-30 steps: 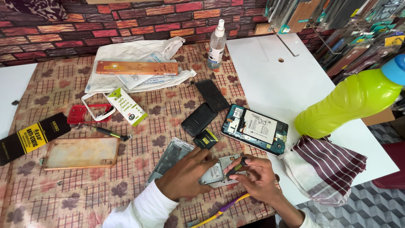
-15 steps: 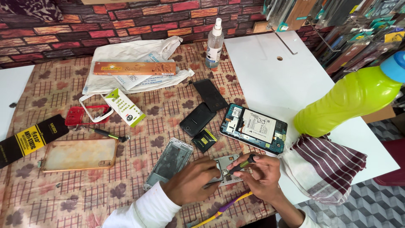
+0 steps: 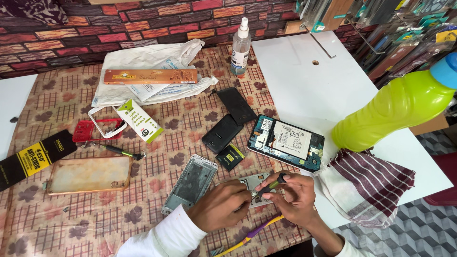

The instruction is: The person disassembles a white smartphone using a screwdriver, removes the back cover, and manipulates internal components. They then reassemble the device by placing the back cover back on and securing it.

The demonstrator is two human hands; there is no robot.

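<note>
right hand pinches one screwdriver, left hand grips one circuit board beside two black phones.

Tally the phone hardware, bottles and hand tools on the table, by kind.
Phones and phone parts: 7 (opened phone, black phone, dark panel, battery, metal frame, clear case, board under both hands)
Bottles: 2 (spray bottle, green bottle)
Hand tools: 2 (screwdriver, second screwdriver)
Total: 11
</note>
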